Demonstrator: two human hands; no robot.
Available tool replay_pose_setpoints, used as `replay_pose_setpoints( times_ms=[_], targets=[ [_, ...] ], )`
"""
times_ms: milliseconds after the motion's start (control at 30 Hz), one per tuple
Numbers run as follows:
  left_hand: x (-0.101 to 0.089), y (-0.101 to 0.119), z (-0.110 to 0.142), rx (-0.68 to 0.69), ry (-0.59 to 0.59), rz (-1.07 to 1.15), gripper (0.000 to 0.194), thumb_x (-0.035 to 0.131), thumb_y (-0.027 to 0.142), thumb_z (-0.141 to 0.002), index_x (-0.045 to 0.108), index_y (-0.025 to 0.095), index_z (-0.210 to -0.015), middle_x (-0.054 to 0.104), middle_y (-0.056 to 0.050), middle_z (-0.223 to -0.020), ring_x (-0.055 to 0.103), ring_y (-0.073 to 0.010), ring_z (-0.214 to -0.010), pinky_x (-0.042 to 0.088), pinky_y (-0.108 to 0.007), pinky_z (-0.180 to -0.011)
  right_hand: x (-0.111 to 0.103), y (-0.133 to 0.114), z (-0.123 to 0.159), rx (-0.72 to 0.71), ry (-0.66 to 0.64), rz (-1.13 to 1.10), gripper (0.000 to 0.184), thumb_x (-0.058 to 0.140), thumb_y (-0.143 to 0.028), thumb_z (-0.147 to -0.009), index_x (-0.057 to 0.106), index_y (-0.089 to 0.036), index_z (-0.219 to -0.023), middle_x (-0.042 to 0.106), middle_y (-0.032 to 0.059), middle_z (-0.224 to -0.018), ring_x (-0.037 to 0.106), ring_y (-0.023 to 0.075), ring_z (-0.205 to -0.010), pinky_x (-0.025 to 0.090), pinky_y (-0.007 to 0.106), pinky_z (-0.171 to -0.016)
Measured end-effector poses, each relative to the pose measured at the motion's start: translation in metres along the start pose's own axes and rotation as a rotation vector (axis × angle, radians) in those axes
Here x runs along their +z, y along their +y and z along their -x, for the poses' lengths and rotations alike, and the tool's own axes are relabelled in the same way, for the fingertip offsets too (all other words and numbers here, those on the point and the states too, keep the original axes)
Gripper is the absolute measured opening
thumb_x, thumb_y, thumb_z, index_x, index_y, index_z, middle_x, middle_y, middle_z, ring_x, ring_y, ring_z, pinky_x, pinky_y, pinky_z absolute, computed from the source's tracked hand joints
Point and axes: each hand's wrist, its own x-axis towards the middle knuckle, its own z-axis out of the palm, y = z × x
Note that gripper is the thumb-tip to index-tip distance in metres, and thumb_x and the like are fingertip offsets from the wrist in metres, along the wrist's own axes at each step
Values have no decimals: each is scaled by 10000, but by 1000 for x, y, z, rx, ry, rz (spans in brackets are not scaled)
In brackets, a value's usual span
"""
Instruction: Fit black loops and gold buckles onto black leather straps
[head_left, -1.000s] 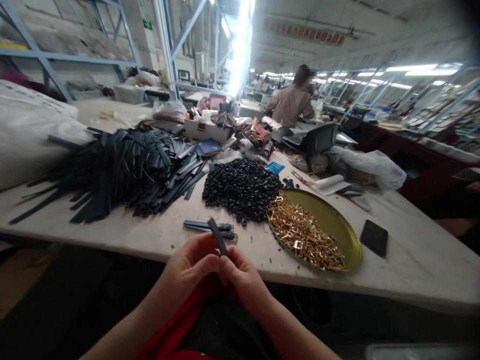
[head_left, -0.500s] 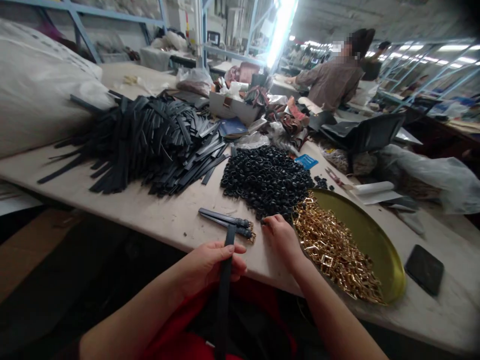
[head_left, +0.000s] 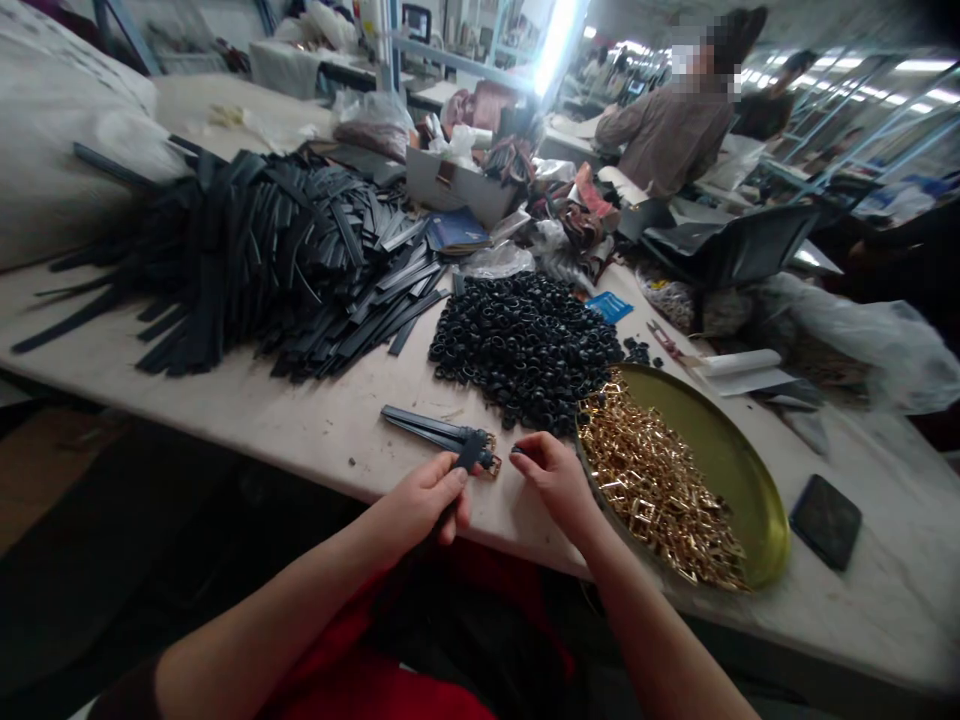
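Note:
My left hand [head_left: 429, 498] is closed on a black leather strap [head_left: 471, 452], whose end sticks out past the thumb. Between the thumb and fingertips of my right hand [head_left: 556, 482] is a small black loop [head_left: 517, 450], mostly covered by the fingers. Just beyond my left hand lie finished straps [head_left: 420, 424] with gold buckles at their right ends. A heap of black loops [head_left: 517, 345] rises behind my right hand. Right of that hand, gold buckles [head_left: 652, 490] fill part of a round gold tray [head_left: 757, 500].
A large pile of black straps [head_left: 285, 260] spreads across the table's left side. A dark phone [head_left: 826, 520] lies right of the tray. Behind are a blue booklet [head_left: 456, 232], a box of scraps [head_left: 450, 190] and a pair of snips [head_left: 664, 338]. A co-worker [head_left: 667, 120] stands further back.
My right hand has drawn back from the edge of the loop heap with a loop in its fingertips. My left hand has tilted the strap's end up and rightward, nearer the right hand.

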Motion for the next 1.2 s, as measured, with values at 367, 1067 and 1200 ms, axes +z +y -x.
replay_pose_setpoints(
  times_ms=[367,1067,1200],
  targets=[
    [23,-5,28,320,132,-675,299,338,394,-867,536,180,-802,447,53,-484,431,-107,-442,292,-203,-442,6,-44,55,328,-69,-894,272,713,-360,-640,545,-164,-723,604,-29,-625,562,96,-574,446,256,-627],
    [20,-22,16,226,43,-631,364,377,502,-821,530,182,-904,542,3,-644,522,-165,-603,394,-230,-532,-5,-36,76,-27,-157,-290,439,630,-283,-719,480,-216,-1126,585,0,-835,540,108,-661,442,229,-601],
    [10,-26,2,113,48,-453,402,375,569,-792,471,191,-695,387,48,-555,383,-106,-485,317,-193,-429,-64,-8,32,-67,205,285,153,489,-250,-815,571,-173,-920,569,39,-826,538,140,-710,431,269,-671]
  ],
)
